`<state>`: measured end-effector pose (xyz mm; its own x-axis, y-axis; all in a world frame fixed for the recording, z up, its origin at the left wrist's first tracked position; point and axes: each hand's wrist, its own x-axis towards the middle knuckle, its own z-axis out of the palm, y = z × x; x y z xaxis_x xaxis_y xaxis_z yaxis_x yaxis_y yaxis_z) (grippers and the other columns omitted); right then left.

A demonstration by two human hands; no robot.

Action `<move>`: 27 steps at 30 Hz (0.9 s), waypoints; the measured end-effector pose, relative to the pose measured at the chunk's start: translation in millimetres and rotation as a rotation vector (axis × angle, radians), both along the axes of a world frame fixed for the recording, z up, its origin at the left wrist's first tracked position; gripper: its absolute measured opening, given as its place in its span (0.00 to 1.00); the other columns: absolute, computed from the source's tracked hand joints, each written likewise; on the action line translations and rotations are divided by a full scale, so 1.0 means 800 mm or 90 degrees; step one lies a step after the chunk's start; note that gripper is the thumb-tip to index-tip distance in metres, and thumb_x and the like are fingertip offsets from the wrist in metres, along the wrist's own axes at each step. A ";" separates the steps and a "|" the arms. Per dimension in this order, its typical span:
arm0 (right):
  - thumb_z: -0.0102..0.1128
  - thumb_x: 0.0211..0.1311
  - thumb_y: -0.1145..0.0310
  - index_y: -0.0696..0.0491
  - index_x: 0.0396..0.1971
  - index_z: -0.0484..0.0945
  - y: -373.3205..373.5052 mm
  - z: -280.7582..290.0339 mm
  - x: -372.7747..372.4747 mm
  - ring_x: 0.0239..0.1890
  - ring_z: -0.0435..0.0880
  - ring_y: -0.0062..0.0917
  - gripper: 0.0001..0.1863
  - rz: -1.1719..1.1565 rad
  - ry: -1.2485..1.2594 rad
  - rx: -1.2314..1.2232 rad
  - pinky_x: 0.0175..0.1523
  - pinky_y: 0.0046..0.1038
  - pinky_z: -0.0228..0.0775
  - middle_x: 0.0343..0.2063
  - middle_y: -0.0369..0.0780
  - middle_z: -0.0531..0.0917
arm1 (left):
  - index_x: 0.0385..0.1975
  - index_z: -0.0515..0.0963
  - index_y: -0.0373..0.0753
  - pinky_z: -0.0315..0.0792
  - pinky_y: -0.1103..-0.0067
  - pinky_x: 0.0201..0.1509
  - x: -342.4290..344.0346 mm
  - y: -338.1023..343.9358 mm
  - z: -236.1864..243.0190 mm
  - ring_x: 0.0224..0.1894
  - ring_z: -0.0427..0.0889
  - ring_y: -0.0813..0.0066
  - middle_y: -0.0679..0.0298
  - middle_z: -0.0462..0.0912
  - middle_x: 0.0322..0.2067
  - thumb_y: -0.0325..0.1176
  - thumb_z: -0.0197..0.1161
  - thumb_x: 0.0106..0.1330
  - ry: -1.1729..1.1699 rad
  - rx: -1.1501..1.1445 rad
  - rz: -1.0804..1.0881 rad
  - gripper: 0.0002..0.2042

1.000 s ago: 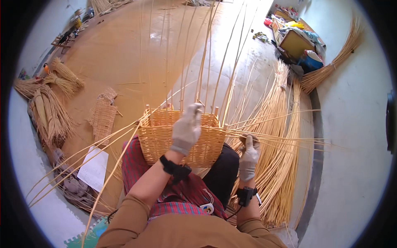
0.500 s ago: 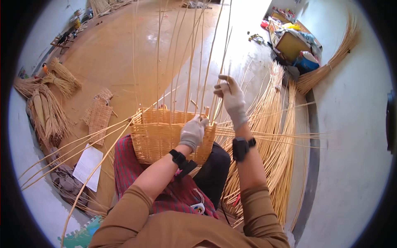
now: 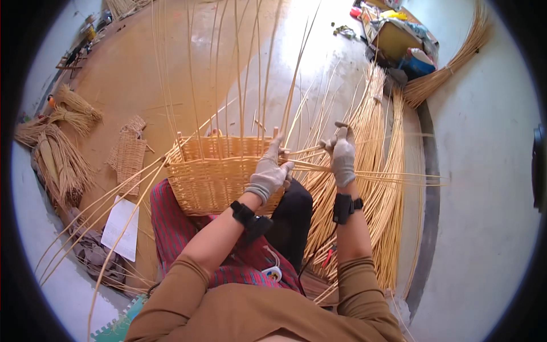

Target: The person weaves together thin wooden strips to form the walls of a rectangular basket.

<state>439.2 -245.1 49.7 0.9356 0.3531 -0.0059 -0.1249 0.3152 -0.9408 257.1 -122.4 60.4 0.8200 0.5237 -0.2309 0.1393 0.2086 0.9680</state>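
A rectangular wicker basket (image 3: 216, 185), light tan, rests on my lap with tall thin rods (image 3: 242, 74) standing up from its rim. My left hand (image 3: 269, 175), in a pale work glove, grips the basket's right corner; its fingertips are partly hidden among the rods there. Several wicker rods (image 3: 310, 165) stick out sideways from that corner to the right. Out beside it, my gloved right hand (image 3: 343, 157) is closed in a pinch on one or more of these rods. More loose rods (image 3: 108, 211) fan out from the basket's left corner.
Long bundles of rods (image 3: 379, 199) lie on the floor to my right, and another bundle (image 3: 450, 62) leans on the wall. A woven panel (image 3: 128, 162), a white paper sheet (image 3: 121, 228) and straw bundles (image 3: 62, 154) lie at left. A cluttered box (image 3: 393, 43) stands far right.
My right hand has come down and outward to the right, from the upright rods to the sideways ones. My left hand has shifted onto the corner. The basket sits slightly higher and further left in view.
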 end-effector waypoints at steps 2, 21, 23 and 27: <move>0.43 0.85 0.60 0.53 0.56 0.73 -0.016 0.017 -0.020 0.18 0.67 0.15 0.15 0.036 -0.003 0.036 0.38 0.32 0.82 0.18 0.29 0.66 | 0.65 0.69 0.39 0.78 0.82 0.41 0.007 0.012 -0.030 0.36 0.82 0.77 0.58 0.79 0.55 0.17 0.66 0.65 -0.048 0.076 -0.028 0.27; 0.51 0.79 0.72 0.56 0.55 0.77 -0.047 0.059 -0.119 0.27 0.79 0.17 0.11 0.033 -0.170 -0.114 0.42 0.26 0.78 0.27 0.34 0.84 | 0.72 0.62 0.45 0.76 0.81 0.17 -0.006 0.010 -0.022 0.20 0.79 0.80 0.60 0.78 0.58 0.16 0.61 0.70 -0.051 0.007 -0.065 0.32; 0.56 0.76 0.72 0.56 0.48 0.80 -0.066 0.060 -0.077 0.28 0.81 0.18 0.08 0.017 -0.228 -0.281 0.42 0.26 0.78 0.28 0.36 0.85 | 0.71 0.63 0.44 0.76 0.80 0.17 -0.001 0.014 -0.022 0.21 0.79 0.79 0.61 0.78 0.55 0.16 0.61 0.69 -0.028 0.048 -0.070 0.31; 0.66 0.66 0.72 0.57 0.35 0.83 -0.056 0.031 0.016 0.29 0.84 0.20 0.04 0.005 -0.405 -0.620 0.38 0.26 0.78 0.27 0.40 0.85 | 0.67 0.68 0.41 0.77 0.77 0.42 0.009 0.016 -0.042 0.39 0.82 0.71 0.60 0.81 0.49 0.20 0.69 0.64 -0.024 0.167 -0.029 0.30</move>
